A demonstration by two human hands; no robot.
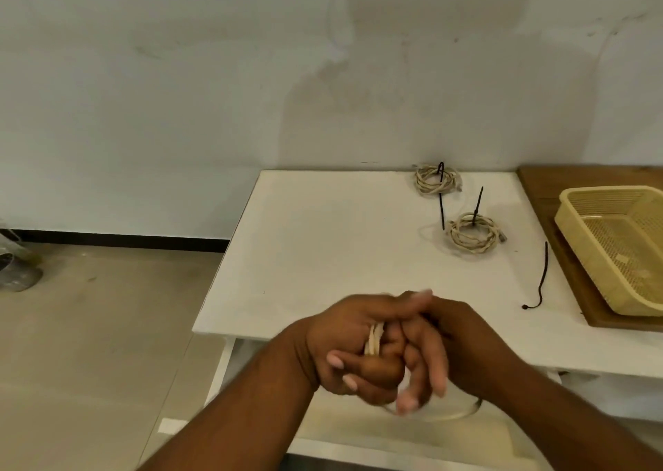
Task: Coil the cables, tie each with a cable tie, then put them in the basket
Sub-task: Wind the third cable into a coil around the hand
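Note:
My left hand grips several turns of a cream cable near the table's front edge. My right hand presses against it, fingers overlapping the left; a loop of the same cable hangs below both hands. Two coiled cream cables lie on the white table: one at the back and a nearer one, each with a black cable tie sticking up from it. A loose black cable tie lies to the right. The yellow plastic basket stands at the far right; I see no cable in it.
The basket rests on a wooden board beside the white table. A wall runs right behind the table. To the left is tiled floor with a grey object at the frame's edge. A lower shelf shows under the tabletop.

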